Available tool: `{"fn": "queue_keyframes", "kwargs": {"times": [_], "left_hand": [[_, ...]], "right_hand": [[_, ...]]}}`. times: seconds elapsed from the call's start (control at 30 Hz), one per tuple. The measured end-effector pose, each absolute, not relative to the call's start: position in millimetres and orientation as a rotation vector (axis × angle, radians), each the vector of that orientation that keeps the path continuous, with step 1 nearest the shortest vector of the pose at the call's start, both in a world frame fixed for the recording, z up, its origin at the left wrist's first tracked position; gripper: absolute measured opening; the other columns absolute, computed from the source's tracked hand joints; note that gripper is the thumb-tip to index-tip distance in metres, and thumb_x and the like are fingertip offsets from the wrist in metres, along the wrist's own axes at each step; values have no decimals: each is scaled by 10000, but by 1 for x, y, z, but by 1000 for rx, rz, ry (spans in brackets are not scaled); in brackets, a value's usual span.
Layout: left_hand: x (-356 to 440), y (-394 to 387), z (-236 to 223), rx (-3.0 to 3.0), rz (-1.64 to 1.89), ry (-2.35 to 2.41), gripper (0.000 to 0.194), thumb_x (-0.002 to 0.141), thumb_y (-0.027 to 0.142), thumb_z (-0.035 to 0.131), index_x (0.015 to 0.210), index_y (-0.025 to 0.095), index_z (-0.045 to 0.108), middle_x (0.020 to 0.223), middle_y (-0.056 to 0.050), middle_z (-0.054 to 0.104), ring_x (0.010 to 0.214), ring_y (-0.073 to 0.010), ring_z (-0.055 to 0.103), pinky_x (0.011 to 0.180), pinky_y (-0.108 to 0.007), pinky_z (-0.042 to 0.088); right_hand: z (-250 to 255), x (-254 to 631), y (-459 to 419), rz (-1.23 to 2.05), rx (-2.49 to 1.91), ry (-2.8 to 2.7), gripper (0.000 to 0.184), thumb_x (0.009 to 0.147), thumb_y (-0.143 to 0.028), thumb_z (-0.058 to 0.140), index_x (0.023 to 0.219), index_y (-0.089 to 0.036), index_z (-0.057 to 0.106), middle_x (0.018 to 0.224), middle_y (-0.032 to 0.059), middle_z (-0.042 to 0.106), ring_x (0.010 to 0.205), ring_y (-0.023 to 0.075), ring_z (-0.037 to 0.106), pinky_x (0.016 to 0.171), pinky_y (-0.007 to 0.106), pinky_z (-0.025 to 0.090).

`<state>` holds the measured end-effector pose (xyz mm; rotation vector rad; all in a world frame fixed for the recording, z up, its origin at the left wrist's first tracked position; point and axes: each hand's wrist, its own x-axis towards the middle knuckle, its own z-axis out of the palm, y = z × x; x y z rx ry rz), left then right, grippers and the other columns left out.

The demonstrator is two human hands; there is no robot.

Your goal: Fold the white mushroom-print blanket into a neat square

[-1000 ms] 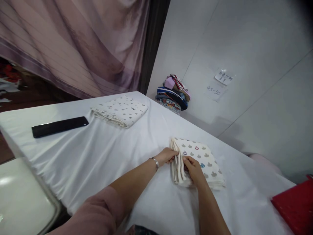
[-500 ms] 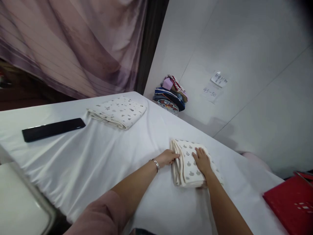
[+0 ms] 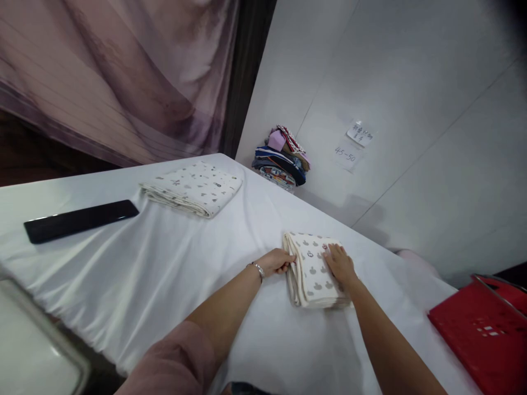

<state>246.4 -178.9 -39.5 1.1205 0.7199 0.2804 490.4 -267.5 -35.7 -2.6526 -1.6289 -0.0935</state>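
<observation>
A cream folded cloth with grey duck-like prints (image 3: 317, 277) lies on the white-covered table in front of me, its layered edges facing left. The fingers of my left hand (image 3: 280, 261) pinch those layers at the left edge. My right hand (image 3: 341, 266) rests flat on the cloth's top near its right side, fingers stretched out and slightly apart. Farther back to the left is a second folded cloth (image 3: 193, 188), white with small scattered prints, which neither hand touches.
A long black glossy object (image 3: 82, 220) lies at the left of the white table cover (image 3: 173, 285). Folded clothes (image 3: 280, 159) are stacked beyond the far edge by the wall. A red bag (image 3: 477, 329) is at the right, and a pale stool-like surface (image 3: 33, 340) at lower left.
The cloth's right side now looks narrower, and my right hand sits nearer that edge. My left hand keeps its pinch. The whole view has shifted slightly.
</observation>
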Motion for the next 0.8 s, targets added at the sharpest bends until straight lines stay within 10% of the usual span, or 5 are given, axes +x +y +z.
{"fn": "queue_keyframes", "kwargs": {"times": [0.47, 0.8], "left_hand": [[264, -184, -40, 1100, 444, 963, 261, 751, 142, 504, 534, 173, 364, 404, 70, 344, 348, -51, 316, 371, -192, 199], [273, -181, -50, 1254, 542, 1046, 158, 681, 196, 569, 550, 152, 492, 416, 54, 400, 412, -79, 385, 415, -203, 264]], "right_hand": [[-41, 492, -280, -30, -2785, -1464, 561, 876, -473, 218, 1380, -242, 304, 1470, 61, 210, 1317, 277, 199, 957, 527, 297], [-20, 439, -245, 11, -2498, -1651, 550, 885, -479, 266, 1365, -222, 341, 1474, 75, 199, 1354, 241, 111, 1053, 507, 112]]}}
